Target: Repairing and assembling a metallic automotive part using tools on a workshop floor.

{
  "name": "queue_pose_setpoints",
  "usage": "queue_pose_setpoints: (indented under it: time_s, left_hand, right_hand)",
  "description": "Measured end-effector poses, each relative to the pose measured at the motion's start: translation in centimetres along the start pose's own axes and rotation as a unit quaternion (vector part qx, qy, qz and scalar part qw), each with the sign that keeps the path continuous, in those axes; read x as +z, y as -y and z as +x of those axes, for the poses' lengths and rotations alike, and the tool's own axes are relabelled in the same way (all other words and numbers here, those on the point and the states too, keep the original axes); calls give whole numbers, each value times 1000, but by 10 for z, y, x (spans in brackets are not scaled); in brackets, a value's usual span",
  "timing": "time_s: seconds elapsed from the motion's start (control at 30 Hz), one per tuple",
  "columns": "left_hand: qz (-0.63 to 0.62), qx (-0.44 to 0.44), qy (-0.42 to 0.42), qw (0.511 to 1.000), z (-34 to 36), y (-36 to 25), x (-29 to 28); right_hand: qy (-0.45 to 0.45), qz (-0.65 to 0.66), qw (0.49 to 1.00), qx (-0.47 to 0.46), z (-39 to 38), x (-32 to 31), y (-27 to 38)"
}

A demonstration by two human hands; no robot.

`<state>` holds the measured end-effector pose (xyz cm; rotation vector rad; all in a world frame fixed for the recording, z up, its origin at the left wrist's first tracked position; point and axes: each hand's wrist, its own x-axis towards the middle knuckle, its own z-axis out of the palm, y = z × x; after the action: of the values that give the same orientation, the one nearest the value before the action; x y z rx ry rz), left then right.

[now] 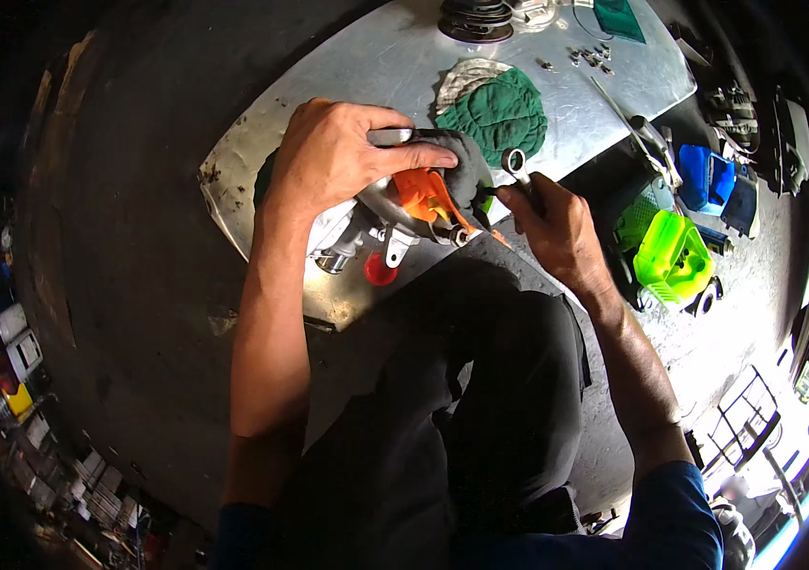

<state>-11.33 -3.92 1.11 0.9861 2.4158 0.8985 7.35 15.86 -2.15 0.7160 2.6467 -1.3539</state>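
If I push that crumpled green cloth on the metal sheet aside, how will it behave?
The crumpled green cloth looks floppy and light: it lies in folds, so it would probably bunch up. On the smooth shiny metal sheet it should slide easily. It seems unlikely to roll.

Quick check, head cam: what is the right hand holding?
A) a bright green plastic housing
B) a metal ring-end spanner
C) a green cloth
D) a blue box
B: the right hand grips a metal ring-end spanner, its ring sticking up above the fingers, next to the orange-and-silver engine part that the left hand presses on.
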Motion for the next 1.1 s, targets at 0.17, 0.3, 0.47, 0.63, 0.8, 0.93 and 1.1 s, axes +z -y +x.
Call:
queue_pose_setpoints:
  time_s: [0.17,0.3,0.47,0.63,0.8,0.93,1.1]
  left_hand:
    - [-20,12,-10,1000,-1,6,2]
    - [-29,-41,18,999,-1,1,-1]
    - [-8,-23,9,1000,4,-1,1]
    - [-12,-16,-8,1000,1,7,2]
    - [-5,-37,2,999,1,6,1]
    - [-31,-38,6,999,-2,10,0]
    - [-28,-45,-10,999,-4,10,3]
  right_hand:
    - [36,-90,987,-130,7,-8,-1]
    - [32,-127,966,-224,12,-11,-8]
    - [96,-244,906,-331,22,-30,-20]
    - [30,-44,994,-100,7,-18,-1]
    - [110,109,985,77,-11,-18,-30]
    - [178,328,894,246,-19,-13,1]
    - [186,521,769,319,-19,-4,15]
